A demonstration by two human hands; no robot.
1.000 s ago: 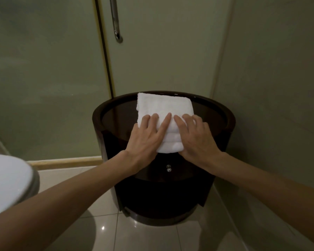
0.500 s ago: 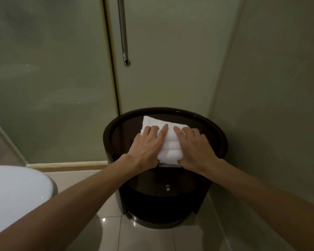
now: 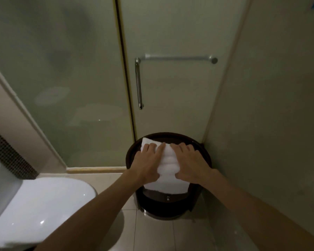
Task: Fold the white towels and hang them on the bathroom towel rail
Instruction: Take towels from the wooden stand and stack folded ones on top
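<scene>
1. Two hands are on one folded towel (image 3: 168,161), which lies on the round dark tabletop (image 3: 130,154) in the corner. Its near edge hangs over the front.
2. The left hand (image 3: 147,161) grips the towel's left side, fingers on top and thumb tucked at the edge.
3. The right hand (image 3: 191,161) grips the right side likewise.
4. Folding looks done, and this seems to be the pick-up.
5. Next comes a lift to the rail (image 3: 178,57) on the door (image 3: 170,98) above, with the fold kept squeezed so it doesn't fall open.
</scene>
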